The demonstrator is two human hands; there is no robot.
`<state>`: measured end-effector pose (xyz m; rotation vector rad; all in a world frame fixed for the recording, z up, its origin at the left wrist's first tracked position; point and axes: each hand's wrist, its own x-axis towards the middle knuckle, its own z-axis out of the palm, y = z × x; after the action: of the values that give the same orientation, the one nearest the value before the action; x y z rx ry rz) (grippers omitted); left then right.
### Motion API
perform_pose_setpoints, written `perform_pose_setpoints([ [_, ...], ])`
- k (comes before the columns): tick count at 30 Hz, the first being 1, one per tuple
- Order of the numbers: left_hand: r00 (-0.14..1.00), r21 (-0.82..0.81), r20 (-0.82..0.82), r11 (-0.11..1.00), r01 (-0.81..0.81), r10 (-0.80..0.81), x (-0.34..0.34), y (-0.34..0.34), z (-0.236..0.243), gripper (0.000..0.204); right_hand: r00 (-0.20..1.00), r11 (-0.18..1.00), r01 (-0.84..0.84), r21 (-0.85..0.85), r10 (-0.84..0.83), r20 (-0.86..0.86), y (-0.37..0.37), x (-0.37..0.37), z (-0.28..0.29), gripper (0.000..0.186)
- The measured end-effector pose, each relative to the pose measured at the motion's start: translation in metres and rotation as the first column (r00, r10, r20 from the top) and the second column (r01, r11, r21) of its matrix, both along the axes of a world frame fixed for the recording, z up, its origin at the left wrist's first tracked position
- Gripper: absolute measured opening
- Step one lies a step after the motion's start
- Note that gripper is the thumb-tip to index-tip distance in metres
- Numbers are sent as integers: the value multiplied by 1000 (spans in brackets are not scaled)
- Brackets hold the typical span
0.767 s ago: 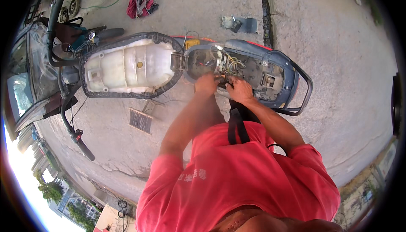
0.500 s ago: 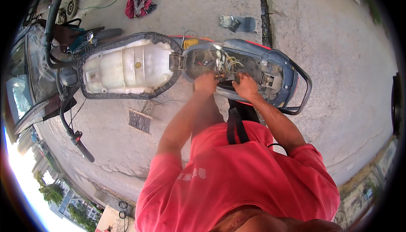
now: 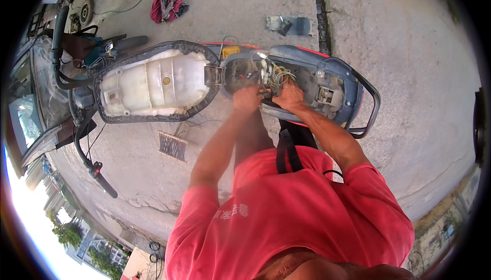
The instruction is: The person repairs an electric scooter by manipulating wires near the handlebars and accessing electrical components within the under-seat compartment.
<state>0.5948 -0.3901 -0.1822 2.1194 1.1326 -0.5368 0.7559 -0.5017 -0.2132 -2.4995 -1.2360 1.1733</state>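
Observation:
Both hands reach into the open underseat compartment (image 3: 307, 75) of a scooter. My left hand (image 3: 247, 98) is closed at the near rim, on a small dark piece with a hint of orange; what it is I cannot make out. Close beside it, my right hand (image 3: 290, 96) has its fingers bent down by the same dark piece, below a tangle of thin wires (image 3: 280, 75); its fingertips are partly hidden. White connectors (image 3: 265, 68) sit at the far end of the tangle. The seat (image 3: 153, 83) is flipped over to the left on its hinge (image 3: 214, 75), pale underside up.
Handlebars (image 3: 105, 183) stand at the left. A grab rail (image 3: 376, 101) curves round the scooter's right end. A yellow box-like thing (image 3: 231, 51) lies past the compartment. Beyond are a red cloth (image 3: 166, 4) and a grey panel (image 3: 297, 26); a slatted piece (image 3: 172, 146) lies nearer.
My right hand has moved left, nearer my left hand and the wires. My left hand has shifted only slightly. The seat stays flipped over.

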Motion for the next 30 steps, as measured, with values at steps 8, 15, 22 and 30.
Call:
perform_pose_setpoints([
  [8, 999, -49, -40, 998, 31, -33, 3, 14, 12, 43, 995, 986, -99, 134, 96, 33, -2, 32, 27, 52],
  [15, 996, -76, 69, 996, -44, 50, -3, 4, -6, 41, 934, 929, -342, 141, 320, 159, 18, 39, 54, 51],
  [22, 989, -97, 120, 993, -70, 81, -1, 3, -1, 40, 882, 885, -448, 131, 413, 226, 21, 41, 52, 59],
  [30, 998, -234, 20, 970, 70, -68, -1, 55, 19, 40, 946, 928, -284, 240, 312, -85, 32, 72, 60, 68],
])
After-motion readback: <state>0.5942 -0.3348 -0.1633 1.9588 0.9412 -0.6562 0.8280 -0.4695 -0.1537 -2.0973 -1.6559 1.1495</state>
